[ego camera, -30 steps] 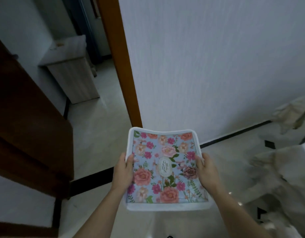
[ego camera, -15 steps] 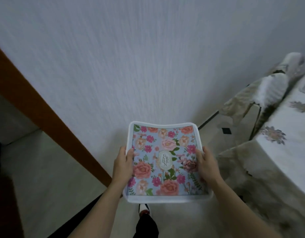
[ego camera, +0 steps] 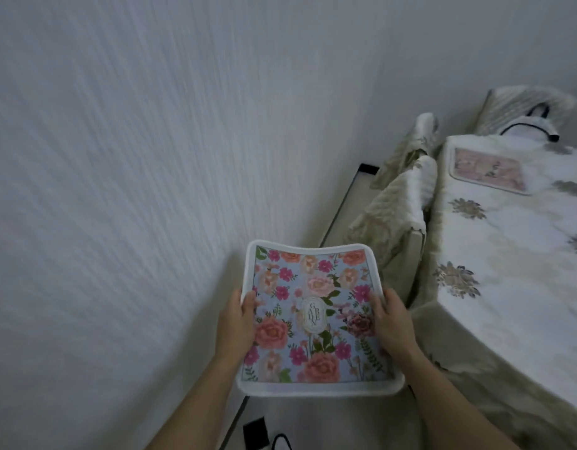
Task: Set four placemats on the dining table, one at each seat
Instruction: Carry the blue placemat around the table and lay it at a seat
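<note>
Since a moment ago we have turned toward the counter [ego camera: 508, 254], left hand [ego camera: 236, 323] and right hand [ego camera: 392, 319] gripping the floral placemat [ego camera: 313, 316] by opposite edges, flat for laying, near a pink placemat [ego camera: 487, 170] already set.

1. I hold a floral placemat [ego camera: 314, 315] flat in both hands, clear of the table and in front of a white textured wall [ego camera: 150, 157].
2. My left hand [ego camera: 236, 323] clasps its left edge; my right hand [ego camera: 391, 319] clasps its right edge, thumbs on top.
3. To the right stands the table [ego camera: 508, 287], draped in a flowered cloth.
4. A pink placemat [ego camera: 488, 172] lies at the table's far end.
5. Two covered chairs [ego camera: 397, 206] stand between wall and table.
</note>
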